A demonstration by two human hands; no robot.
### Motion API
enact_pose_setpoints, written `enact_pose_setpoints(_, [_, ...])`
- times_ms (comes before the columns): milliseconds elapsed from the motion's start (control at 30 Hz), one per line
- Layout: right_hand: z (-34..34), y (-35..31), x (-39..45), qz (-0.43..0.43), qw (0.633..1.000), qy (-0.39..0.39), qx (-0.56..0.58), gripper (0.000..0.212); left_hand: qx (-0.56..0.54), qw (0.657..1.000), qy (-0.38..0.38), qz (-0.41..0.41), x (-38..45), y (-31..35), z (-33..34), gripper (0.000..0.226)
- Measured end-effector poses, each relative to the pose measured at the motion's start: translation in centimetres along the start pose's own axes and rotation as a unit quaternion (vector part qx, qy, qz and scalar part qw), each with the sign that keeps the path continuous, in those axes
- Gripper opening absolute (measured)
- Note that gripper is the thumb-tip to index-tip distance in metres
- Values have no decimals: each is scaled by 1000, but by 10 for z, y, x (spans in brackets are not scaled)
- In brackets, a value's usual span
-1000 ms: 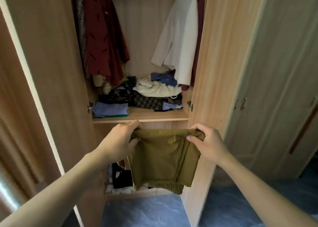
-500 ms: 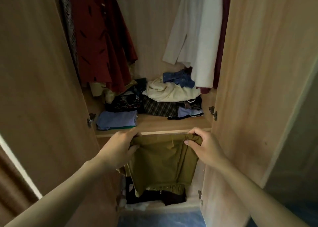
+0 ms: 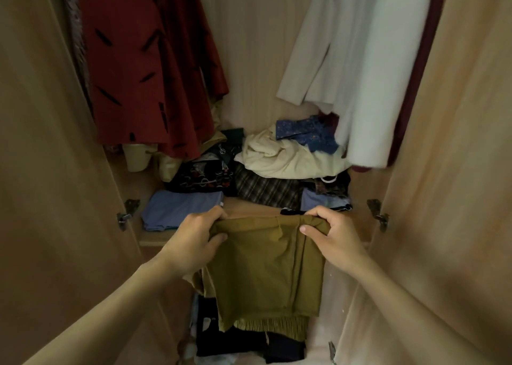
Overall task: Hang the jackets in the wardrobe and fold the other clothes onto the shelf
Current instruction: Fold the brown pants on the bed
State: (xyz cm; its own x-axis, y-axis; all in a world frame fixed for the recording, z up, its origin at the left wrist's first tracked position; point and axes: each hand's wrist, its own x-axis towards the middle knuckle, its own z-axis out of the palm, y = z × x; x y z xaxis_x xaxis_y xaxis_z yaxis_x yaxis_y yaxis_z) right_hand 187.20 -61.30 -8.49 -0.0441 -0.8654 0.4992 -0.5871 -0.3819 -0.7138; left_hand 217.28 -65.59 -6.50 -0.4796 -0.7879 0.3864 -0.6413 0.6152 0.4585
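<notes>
- My left hand (image 3: pixel 194 240) pinches the top left corner of the folded olive trousers (image 3: pixel 266 270), thumb in front and fingers curled over the top edge.
- My right hand (image 3: pixel 332 237) grips the top right corner the same way, fingers bunching the cloth.
- The trousers hang flat between my hands, elastic cuffs at the bottom, their top edge level with the front lip of the shelf (image 3: pixel 249 212) and just in front of it.
- On the shelf lies a folded blue garment (image 3: pixel 177 209) at the left, with a dark patterned piece (image 3: pixel 202 179), a plaid piece (image 3: pixel 266 190) and a crumpled cream garment (image 3: pixel 288 159) behind.
- Above hang a red jacket (image 3: pixel 144 68) at the left and a white jacket (image 3: pixel 368 74) at the right.
- Open wardrobe doors (image 3: pixel 41 171) flank both sides; dark clothes (image 3: pixel 238 345) lie in the compartment below.
</notes>
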Motion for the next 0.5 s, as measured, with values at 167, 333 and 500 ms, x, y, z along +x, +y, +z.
enact_pose_setpoints(167, [32, 33, 50, 24, 1000, -11, -16, 9, -28, 1000, -7, 1, 47, -59, 18, 23])
enact_pose_setpoints(333, [61, 61, 99, 64, 997, -13, -33, 7, -55, 998, -22, -2, 98, -112, 33, 19])
enact_pose_setpoints(500, [83, 89, 136, 87, 995, -6, -42, 9, -77, 996, -39, -16, 140, -149, 45, 17])
